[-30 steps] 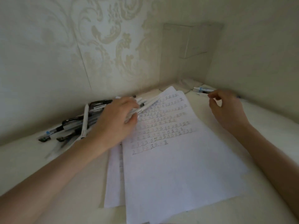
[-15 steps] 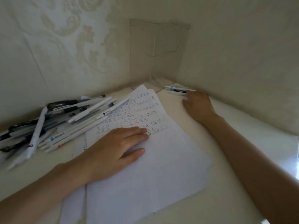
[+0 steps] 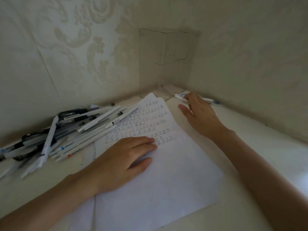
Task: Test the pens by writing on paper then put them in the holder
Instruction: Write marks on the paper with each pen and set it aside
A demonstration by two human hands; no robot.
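Tabletop (image 3: 250, 147), cut off at left, right and near edges. Paper (image 3: 166, 189): a small stack, rows of test marks on its far half, near corner out of view. Clear holder (image 3: 166, 60) in the wall corner, its outline faint. Pile of pens (image 3: 70, 130) at left, overlapping the paper and running out of view. My left hand (image 3: 123, 160) lies flat on the paper, fingers straight. My right hand (image 3: 201, 117) covers a white pen (image 3: 179, 96) just before the holder, thumb spread; whether my fingers grip it I cannot tell.
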